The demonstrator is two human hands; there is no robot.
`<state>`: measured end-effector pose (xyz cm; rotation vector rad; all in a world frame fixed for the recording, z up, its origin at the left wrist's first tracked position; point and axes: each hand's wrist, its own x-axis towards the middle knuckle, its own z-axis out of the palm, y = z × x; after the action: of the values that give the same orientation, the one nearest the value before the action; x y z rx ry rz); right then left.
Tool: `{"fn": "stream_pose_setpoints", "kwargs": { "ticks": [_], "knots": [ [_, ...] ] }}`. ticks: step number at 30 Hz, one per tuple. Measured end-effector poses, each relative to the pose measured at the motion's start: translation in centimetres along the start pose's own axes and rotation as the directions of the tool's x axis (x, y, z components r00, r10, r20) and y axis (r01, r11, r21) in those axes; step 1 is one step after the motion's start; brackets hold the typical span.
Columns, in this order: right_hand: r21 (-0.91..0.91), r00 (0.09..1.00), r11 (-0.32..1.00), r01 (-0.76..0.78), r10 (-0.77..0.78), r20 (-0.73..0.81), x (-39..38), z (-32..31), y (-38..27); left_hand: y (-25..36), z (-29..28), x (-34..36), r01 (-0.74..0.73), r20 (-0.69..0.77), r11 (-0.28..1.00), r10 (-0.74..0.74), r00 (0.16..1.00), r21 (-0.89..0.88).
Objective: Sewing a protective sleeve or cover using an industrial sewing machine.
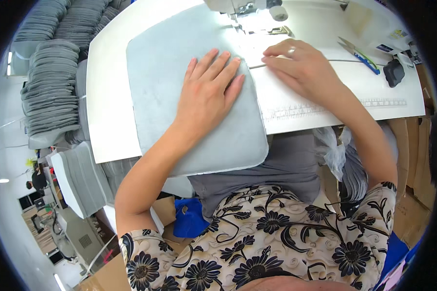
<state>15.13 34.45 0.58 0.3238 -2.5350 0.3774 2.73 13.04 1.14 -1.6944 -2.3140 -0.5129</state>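
A pale grey-blue padded panel [172, 63] with rounded corners lies on the white sewing table. My left hand [206, 87] presses flat on its upper right part, fingers slightly spread. The panel's right edge runs up toward the lit needle area of a sewing machine [238, 9], and its lower edge hangs past the table's front. My right hand [301, 68], with a ring on one finger, hovers over or rests on the table just right of the panel. Its fingers are loosely bent and apart, with nothing visible in them. A metal presser part [277, 31] sits just beyond.
Thread snips [359, 56] with blue and green handles and a black object [394, 72] lie at the table's right. A printed ruler [335, 107] runs along the front edge. Tall stacks of grey panels [51, 92] stand left; cardboard boxes [415, 160] stand right.
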Motion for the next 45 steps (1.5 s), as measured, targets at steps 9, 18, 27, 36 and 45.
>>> {"fn": "stream_pose_setpoints", "kwargs": {
  "ticks": [9,18,27,36,45],
  "knots": [
    [0.019,0.999,0.999,-0.044,0.045,-0.029,1.8,2.6,1.4,-1.9,0.9,2.8,-0.076,-0.045,0.997,0.076,0.996,0.001],
    [-0.080,0.980,0.979,0.188,-0.182,0.079,3.0,2.1,1.5,-3.5,0.8,3.1,-0.123,-0.074,0.990,0.117,0.990,-0.073],
    [-0.028,0.971,0.986,0.165,-0.158,0.182,3.2,0.7,1.9,-2.7,-0.5,2.2,-0.226,0.040,0.968,0.232,0.972,-0.113],
    [0.024,0.974,0.975,0.221,-0.222,0.046,1.6,0.6,1.0,1.6,-0.7,0.1,-0.055,0.069,0.997,0.058,0.996,-0.050],
    [0.044,0.965,0.969,0.242,-0.245,0.094,1.4,0.2,1.1,2.2,-0.5,-0.6,-0.124,-0.025,0.988,0.122,0.992,-0.091]
  ]
}}
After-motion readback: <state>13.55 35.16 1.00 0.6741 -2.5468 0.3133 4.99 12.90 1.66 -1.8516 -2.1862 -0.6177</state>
